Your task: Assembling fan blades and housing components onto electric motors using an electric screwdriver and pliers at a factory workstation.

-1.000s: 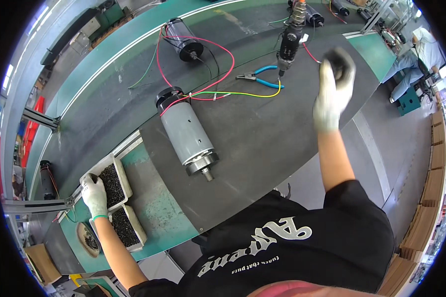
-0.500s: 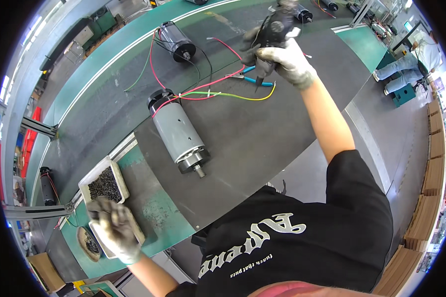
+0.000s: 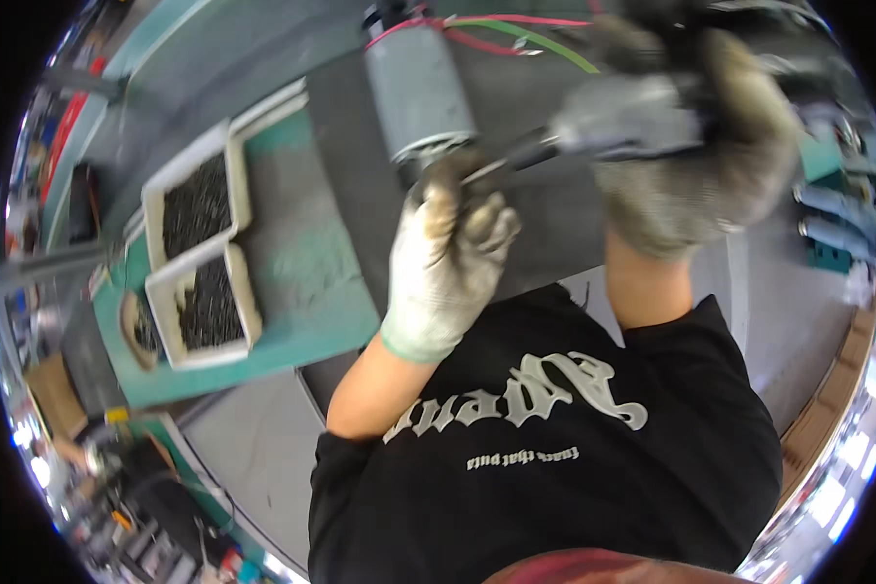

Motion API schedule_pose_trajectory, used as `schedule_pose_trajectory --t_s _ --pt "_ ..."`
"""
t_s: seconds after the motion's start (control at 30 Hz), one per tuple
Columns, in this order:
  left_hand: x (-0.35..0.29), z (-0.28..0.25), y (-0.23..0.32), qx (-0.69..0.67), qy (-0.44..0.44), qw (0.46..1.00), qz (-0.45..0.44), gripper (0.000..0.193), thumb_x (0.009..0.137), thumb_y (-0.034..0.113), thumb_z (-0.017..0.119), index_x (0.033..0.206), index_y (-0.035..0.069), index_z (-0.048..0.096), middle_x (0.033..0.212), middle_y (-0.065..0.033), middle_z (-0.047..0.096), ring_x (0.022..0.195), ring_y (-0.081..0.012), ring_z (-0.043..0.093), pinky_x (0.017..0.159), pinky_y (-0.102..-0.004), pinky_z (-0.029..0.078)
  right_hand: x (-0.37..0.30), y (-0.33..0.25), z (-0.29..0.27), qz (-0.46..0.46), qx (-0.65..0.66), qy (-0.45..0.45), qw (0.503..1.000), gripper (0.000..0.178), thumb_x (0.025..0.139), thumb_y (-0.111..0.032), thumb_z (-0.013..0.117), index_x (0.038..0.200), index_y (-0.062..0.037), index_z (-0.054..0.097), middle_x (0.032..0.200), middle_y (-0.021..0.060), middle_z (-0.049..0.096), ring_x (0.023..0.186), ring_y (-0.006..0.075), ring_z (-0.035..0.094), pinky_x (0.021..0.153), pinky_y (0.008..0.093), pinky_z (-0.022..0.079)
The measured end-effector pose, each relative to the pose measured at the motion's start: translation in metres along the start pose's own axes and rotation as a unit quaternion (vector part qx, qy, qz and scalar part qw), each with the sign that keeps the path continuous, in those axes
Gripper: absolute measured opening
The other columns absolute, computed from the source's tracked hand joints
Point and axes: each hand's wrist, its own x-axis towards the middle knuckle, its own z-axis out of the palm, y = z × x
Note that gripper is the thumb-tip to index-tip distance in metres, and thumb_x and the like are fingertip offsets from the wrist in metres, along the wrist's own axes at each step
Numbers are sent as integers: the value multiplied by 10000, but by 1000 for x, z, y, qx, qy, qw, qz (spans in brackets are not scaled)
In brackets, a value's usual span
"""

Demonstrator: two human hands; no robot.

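A power screwdriver (image 3: pixel 628 117), blurred by motion, lies sideways in my gloved right hand (image 3: pixel 711 180), its thin bit pointing left. At the bit's tip is my gloved left hand (image 3: pixel 443 263), with thumb and fingers closed together; whatever is between them, if anything, is hidden. Just beyond the left hand, a grey cylindrical motor (image 3: pixel 419 88) rests on the dark mat, its near end partly covered by the fingers. Red wires (image 3: pixel 487 41) and a green-yellow wire (image 3: pixel 535 39) run rightward from the motor's far end.
On the green bench left of my hands stand two white trays of small dark screws, a farther tray (image 3: pixel 239 190) and a nearer tray (image 3: pixel 250 302). A small round bowl (image 3: pixel 131 336) sits beside them. A metal frame bar (image 3: pixel 54 265) crosses at the left.
My left hand has moved from above the trays to the screwdriver's bit. My right hand has brought the screwdriver down and closer, turning it sideways. The whole view has shifted and blurred.
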Motion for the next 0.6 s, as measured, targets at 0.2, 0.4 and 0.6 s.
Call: schedule_pose_trajectory --t_s 0.2,0.4,0.6 --pt "-4 -10 6 -45 37 998 21 271 928 266 651 1076 41 624 849 -25 658 625 -90 590 648 -265 468 -2 29 25 -31 -41 145 988 377 860 -165 593 1197 -6 534 1028 160 572 956 269 557 802 308 505" --pt "-11 -3 -1 165 93 980 56 223 935 224 661 997 33 563 772 -32 518 579 -87 437 590 -257 399 -1 17 5 88 110 -22 990 276 839 -44 539 1101 16 474 1010 108 483 897 189 458 733 259 487" --pt "2 -22 1 170 -3 982 78 408 917 481 587 951 77 539 764 13 435 541 -86 341 589 -278 348 8 22 15 -4 134 76 988 255 780 -13 577 1022 -4 499 993 96 479 910 191 449 752 266 447"
